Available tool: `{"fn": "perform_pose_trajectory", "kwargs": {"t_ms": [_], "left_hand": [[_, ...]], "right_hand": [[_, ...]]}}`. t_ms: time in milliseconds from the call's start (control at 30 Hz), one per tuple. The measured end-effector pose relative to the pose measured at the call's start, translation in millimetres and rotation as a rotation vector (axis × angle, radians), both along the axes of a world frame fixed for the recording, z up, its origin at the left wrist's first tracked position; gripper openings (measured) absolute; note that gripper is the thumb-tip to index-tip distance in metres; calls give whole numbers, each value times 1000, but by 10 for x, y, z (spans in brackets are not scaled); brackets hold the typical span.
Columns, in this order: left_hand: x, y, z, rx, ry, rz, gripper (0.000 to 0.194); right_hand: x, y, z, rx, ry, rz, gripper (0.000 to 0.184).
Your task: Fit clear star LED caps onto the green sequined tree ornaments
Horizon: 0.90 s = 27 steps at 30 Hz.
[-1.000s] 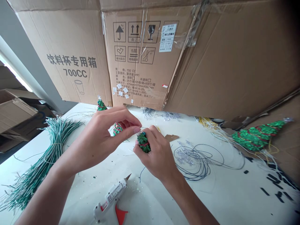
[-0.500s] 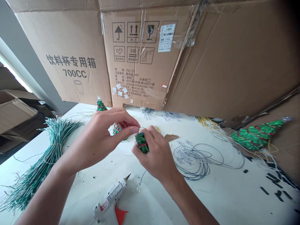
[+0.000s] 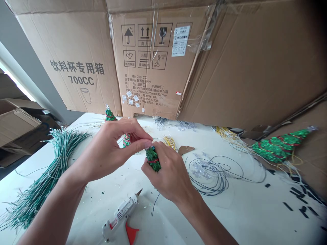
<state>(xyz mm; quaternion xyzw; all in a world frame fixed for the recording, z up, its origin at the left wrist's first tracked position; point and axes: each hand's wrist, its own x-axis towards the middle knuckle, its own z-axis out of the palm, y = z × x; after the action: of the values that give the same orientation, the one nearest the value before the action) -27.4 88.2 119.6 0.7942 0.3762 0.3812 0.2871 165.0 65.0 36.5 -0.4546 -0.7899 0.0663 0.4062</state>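
Observation:
My right hand (image 3: 170, 172) is closed around a small green glitter tree (image 3: 153, 159) with a red band, held upright over the white table (image 3: 245, 211). My left hand (image 3: 116, 149) pinches thumb and forefinger together right at the tree's tip; what the pinch holds is too small to make out. Behind my left hand stand two more small glitter trees, one (image 3: 127, 140) partly hidden by the fingers and one (image 3: 110, 114) near the boxes. A thin dark wire (image 3: 155, 204) trails down from under my right hand.
A white glue gun (image 3: 120, 215) with an orange trigger lies near the front edge. A bundle of green-white wires (image 3: 48, 166) lies left, coiled dark wires (image 3: 217, 172) right. Large cardboard boxes (image 3: 153, 58) wall off the back. A bigger glitter tree (image 3: 279, 146) lies at right.
My right hand has shifted the tree slightly left and toward me, and my left pinch has closed onto its tip. The camera tilted a little downward.

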Motion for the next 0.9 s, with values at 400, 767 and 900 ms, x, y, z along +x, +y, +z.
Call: {"fn": "perform_pose_trajectory", "kwargs": {"t_ms": [400,767,900], "left_hand": [[-61,3,65,-145,-126,-177,11],[-119,116,43,-265,-172,-284,20],[-112,160,-12,-355,-245,-342,30]], "right_hand": [[-59,-179,229,-354,202,182,19],[-75,-259,338,-788,507,445,5],[-72,-268,317,-1054,705,676,8]]}}
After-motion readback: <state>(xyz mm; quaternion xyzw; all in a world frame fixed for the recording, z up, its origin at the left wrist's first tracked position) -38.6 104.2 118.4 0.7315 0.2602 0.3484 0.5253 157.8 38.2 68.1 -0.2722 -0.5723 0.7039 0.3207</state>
